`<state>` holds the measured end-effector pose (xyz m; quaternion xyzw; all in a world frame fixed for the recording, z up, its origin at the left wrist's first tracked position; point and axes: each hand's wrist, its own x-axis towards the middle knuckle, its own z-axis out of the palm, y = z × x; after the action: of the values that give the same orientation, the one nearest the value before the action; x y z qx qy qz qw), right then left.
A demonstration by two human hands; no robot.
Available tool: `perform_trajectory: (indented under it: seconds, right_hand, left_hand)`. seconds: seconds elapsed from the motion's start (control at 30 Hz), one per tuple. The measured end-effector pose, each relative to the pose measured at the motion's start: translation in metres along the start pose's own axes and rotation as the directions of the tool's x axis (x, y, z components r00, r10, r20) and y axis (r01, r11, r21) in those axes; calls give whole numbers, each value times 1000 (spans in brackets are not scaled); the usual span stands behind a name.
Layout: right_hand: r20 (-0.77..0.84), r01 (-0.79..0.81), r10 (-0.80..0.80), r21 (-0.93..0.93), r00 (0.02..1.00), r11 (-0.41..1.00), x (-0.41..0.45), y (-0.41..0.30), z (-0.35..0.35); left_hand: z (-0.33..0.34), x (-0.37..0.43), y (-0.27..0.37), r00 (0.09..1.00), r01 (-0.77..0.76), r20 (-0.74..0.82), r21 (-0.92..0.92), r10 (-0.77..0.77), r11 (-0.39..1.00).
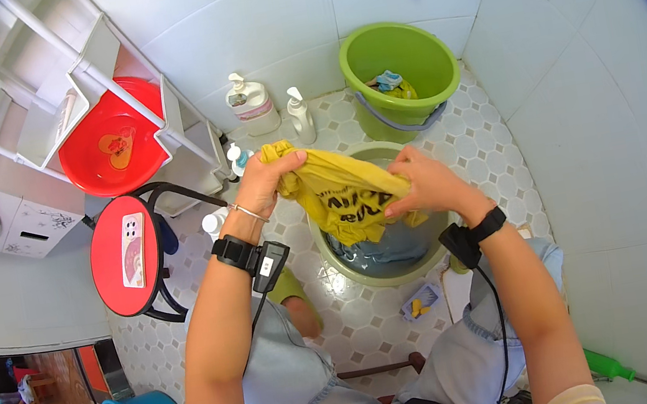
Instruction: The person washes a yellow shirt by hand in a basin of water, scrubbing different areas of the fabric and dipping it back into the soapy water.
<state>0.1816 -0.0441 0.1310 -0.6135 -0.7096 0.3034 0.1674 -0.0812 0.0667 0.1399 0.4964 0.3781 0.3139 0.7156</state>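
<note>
A wet-looking yellow garment [341, 193] with dark printed lettering hangs between my two hands. My left hand [275, 175] grips its upper left end, thumb on top. On the right, my right hand [425, 182] pinches the other side of the cloth. Below it stands a pale green basin [396, 279] of water, its far part partly hidden by the garment. Blue-grey fabric [382, 253] lies under the water. Each wrist wears a black strap with a small device.
Behind the basin stands a green bucket [366, 112] with clothes inside. Pump bottles [255, 108] line the wall. At left are a red stool [107, 261] bearing a phone [133, 251], and a shelf with a red basin [95, 165]. A soap box [422, 300] sits near my feet.
</note>
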Motion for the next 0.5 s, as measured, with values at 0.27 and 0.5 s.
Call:
perform_trajectory:
  seconds: [0.27,0.5]
  right_hand:
    - [-152,146,99,987,983,66,31,-21,14]
    - [-630,381,-164,225,759,897,32,-78,41]
  left_hand:
    - [47,27,-33,998,69,41,-624,-55,779]
    - [62,54,-82,924,190,340,-806,176,560]
